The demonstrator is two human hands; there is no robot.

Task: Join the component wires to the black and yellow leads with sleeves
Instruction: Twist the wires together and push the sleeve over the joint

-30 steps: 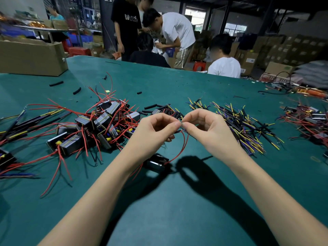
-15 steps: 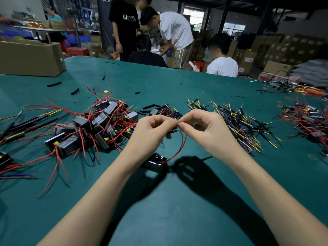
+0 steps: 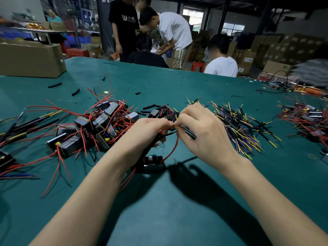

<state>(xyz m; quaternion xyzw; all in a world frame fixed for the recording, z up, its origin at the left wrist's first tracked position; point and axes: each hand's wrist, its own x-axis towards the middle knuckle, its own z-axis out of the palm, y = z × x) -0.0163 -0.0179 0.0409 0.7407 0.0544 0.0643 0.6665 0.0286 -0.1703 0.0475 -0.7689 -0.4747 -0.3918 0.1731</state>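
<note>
While your forearms reach in from the near edge, your left hand (image 3: 149, 132) pinches the red wire (image 3: 173, 150) and your right hand (image 3: 202, 134) pinches a black lead with its sleeve (image 3: 189, 133), thumbs and forefingers meeting above the green table (image 3: 177, 210). That red wire loops down to the black component (image 3: 153, 161) lying just below your hands. Expect it to feel light and springy, the bare ends thin and easily bent, so hold close to the tips. Your fingers hide the joint itself; you cannot tell whether the strands are twisted yet. Beyond, unfinished components with red wires (image 3: 99, 125) are heaped left, black and yellow leads (image 3: 237, 128) right, loose sleeves (image 3: 149, 107) between them
</note>
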